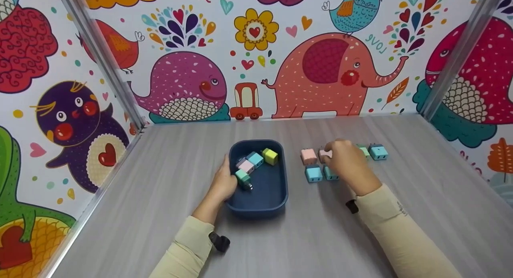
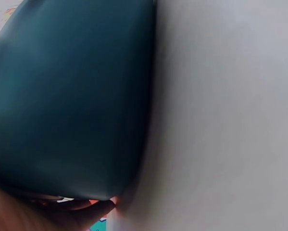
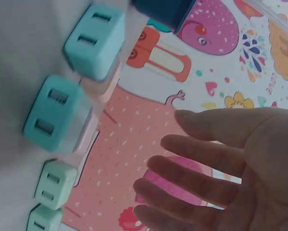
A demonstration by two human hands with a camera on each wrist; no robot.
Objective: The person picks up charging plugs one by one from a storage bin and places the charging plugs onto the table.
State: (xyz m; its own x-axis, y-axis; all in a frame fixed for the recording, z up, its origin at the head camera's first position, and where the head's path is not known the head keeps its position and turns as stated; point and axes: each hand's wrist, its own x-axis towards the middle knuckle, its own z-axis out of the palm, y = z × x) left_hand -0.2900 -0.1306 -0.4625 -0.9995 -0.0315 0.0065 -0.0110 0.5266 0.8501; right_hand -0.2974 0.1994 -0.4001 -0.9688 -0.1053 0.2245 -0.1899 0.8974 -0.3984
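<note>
My left hand (image 1: 223, 181) grips the left side of a dark blue plastic box (image 1: 258, 209), thumb at the rim and fingers along the outer wall. Inside the box lie a yellow charger plug (image 1: 270, 156), a blue one (image 1: 255, 160), a pink one (image 1: 245, 165) and a green one (image 1: 242, 177). Over the plugs right of the box hovers my right hand (image 1: 348, 161), near a pinkish plug (image 1: 324, 154). The right wrist view shows that hand's fingers (image 3: 196, 180) extended and apart, holding nothing. Close by sit a teal plug (image 3: 55, 113) and a pale green plug (image 3: 55, 184).
Beside the right hand stand a pink plug (image 1: 308, 156), a blue plug (image 1: 314, 173) and, farther right, another blue plug (image 1: 378, 151). The grey wood-grain table (image 1: 176, 161) ends at a back wall (image 1: 256, 69) printed with cartoon animals. Metal posts (image 1: 108, 61) mark the corners.
</note>
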